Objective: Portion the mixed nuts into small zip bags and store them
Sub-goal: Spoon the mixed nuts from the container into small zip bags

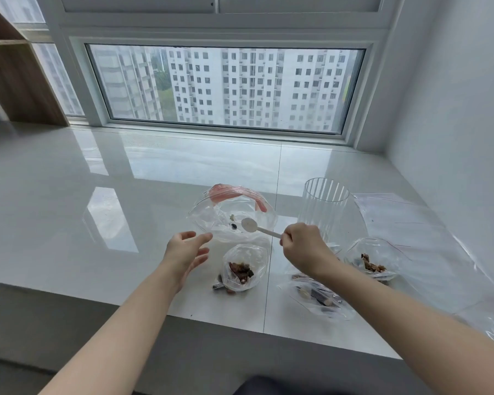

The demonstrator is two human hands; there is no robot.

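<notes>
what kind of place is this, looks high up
Probably a flat in a high-rise: the wide window looks out on apartment towers at their own height. The work surface is a glossy tiled ledge under that window, with a wooden shelf unit at far left, so it is a home, not a shop.

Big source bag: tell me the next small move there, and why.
Probably tip the white spoon, which the right hand holds over the big source bag, under the last few nuts; the open left hand beside it could steady the plastic.

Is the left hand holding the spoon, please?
No, the right hand grips the spoon; the left hand is open.
</notes>
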